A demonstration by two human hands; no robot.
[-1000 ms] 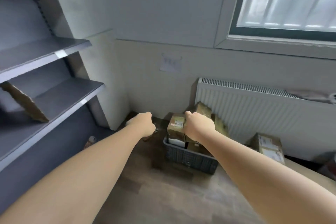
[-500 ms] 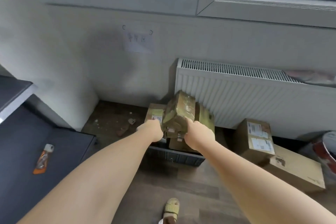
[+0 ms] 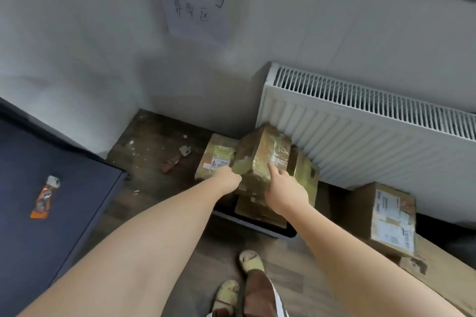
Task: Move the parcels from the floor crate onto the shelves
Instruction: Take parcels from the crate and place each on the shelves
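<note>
**Both hands at the taped parcel [image 3: 262, 154] on top of the pile in the floor crate [image 3: 257, 228].**
The parcel lies tilted above the crate's rim, resting on the other parcels in the crate. The right hand [image 3: 286, 193] holds its near right edge, with the index finger [image 3: 271, 170] laid straight across the top face and the other fingers curled at the edge. The left hand [image 3: 228, 179] meets the parcel's left corner. Its fingers are hidden, so its grip cannot be told. The carton looks stiff, small and probably light. Its glossy tape wrap may be slippery, so opposite edges or the underside likely give the surest hold.
</note>
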